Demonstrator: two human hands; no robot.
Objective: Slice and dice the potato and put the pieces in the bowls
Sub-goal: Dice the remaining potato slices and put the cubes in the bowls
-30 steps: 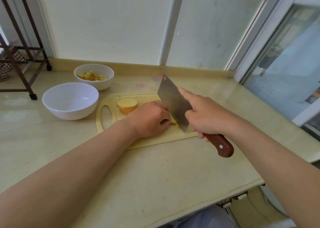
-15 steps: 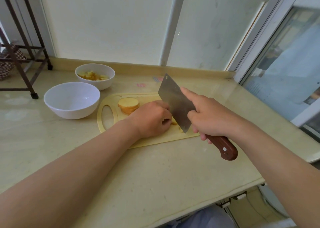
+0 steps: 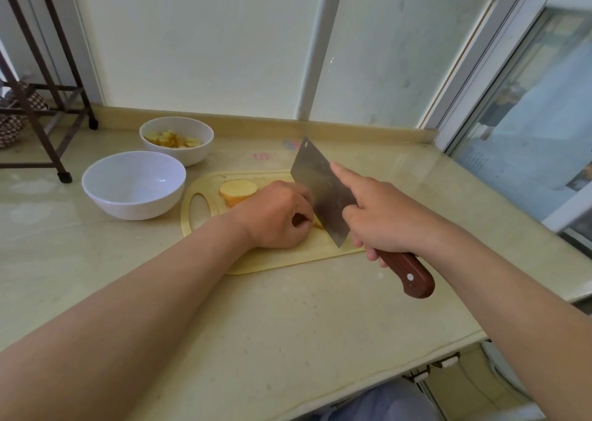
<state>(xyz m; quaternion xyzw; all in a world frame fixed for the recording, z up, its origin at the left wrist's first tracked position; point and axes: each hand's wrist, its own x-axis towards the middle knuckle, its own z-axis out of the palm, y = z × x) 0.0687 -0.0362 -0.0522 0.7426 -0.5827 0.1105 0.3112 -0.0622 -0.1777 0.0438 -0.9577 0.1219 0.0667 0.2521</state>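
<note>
Right hand point(image 3: 384, 218) is wrapped round the wooden handle of the cleaver point(image 3: 323, 193), centre-right of frame. Index finger is laid straight along the flat of the blade. Blade is held tilted, far corner toward upper centre, edge down over the cutting board point(image 3: 288, 257). Contact between edge and board cannot be told.

Left hand point(image 3: 275, 215) is set on the board at frame centre, fingers curled, knuckles up against the blade's flat. A small potato piece point(image 3: 318, 223) is pinned under the fingertips, just beside the blade. Most of it is hidden by the hand.

A larger potato chunk point(image 3: 237, 191) is seen on the board, cut face up, just left of the left hand and near the board's handle slot.

Two white bowls are placed on the counter point(image 3: 288, 324), left of the board. Near bowl point(image 3: 128, 206) is at centre-left. Far bowl point(image 3: 192, 154) is behind it, toward upper left, and diced potato point(image 3: 173, 140) is held inside. The bowls are just beside each other; contact cannot be told.

A dark metal rack point(image 3: 41, 77) is seen at upper left.
</note>
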